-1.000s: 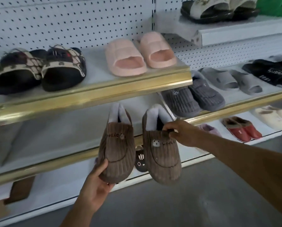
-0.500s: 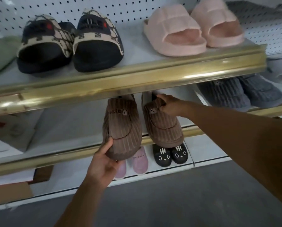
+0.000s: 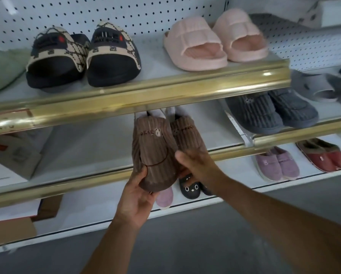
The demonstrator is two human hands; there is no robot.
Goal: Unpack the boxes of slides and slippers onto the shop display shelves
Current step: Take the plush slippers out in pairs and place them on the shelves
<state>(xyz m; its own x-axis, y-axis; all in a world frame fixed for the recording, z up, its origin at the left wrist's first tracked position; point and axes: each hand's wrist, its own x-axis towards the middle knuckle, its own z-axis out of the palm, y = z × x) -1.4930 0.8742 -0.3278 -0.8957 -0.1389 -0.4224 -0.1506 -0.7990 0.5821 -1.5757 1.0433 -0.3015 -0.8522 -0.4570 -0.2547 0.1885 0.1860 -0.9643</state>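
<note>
left hand (image 3: 135, 196) fingers grip left brown slipper (image 3: 153, 155) toe | right hand (image 3: 197, 167) fingers curl on right brown slipper (image 3: 187, 135)

This is a footwear shop. A white pegboard back wall (image 3: 126, 10) carries tiered display shelves, and the gold-trimmed shelf (image 3: 146, 95) serves as the landmark. On it sit paired black patterned slides (image 3: 82, 56) and pink slides (image 3: 215, 42), toes outward. Below and to its right stand grey corduroy slippers (image 3: 270, 113); lower still, lilac slippers (image 3: 276, 163) and red slippers (image 3: 324, 155). Cardboard boxes (image 3: 11, 153) lie below its left end.
</note>
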